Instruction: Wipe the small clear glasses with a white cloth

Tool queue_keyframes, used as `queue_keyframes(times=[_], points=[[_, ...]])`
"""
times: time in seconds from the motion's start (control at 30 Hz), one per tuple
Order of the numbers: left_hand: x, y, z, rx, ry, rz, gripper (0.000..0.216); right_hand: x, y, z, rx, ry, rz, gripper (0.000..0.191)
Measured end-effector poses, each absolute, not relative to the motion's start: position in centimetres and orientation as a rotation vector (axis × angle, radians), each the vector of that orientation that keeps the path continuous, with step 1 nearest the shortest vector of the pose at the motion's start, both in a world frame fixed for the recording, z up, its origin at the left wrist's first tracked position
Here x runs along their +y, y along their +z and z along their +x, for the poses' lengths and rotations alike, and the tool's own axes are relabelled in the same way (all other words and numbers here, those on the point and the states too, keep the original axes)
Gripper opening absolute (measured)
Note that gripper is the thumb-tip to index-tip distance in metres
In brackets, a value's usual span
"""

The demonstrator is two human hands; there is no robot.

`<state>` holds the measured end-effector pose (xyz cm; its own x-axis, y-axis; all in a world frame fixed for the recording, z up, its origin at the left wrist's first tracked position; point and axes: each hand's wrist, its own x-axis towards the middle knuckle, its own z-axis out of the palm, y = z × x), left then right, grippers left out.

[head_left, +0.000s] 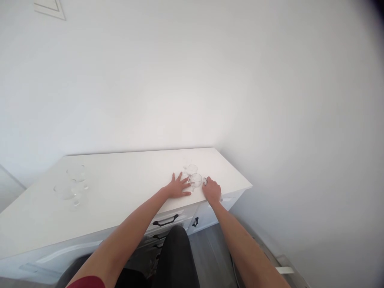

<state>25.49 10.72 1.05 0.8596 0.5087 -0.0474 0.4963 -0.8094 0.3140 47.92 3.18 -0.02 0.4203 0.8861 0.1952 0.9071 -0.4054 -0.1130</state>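
My left hand (178, 188) lies on the white cabinet top with its fingers spread, the fingertips close beside two clear stemmed glasses. The nearer glass (196, 181) stands between my two hands; the farther glass (192, 170) is just behind it. To the right of them, my right hand (211, 190) is closed, knuckles up, near the front edge of the top. Small whitish bits show at both sides of this fist, but what it holds is mostly hidden.
Two more clear stemmed glasses (65, 189) are at the left of the white cabinet top (126, 180). Walls border it behind and at the right. Black drawer handles (165, 221) stick out in front, close to my dark-clothed leg (177, 260).
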Motion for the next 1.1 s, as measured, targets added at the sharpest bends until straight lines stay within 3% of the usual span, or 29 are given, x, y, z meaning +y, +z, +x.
queue_keyframes(times=[0.37,1.1], points=[[10.7,1.5,23.1,0.731,-0.019,2.756,0.068,3.0,0.1,47.6,-1.586,-0.163,-2.471,0.016],[6.0,1.6,-2.3,1.308,0.13,2.6,0.057,2.3,0.3,47.5,-1.67,-0.049,-2.44,0.025]])
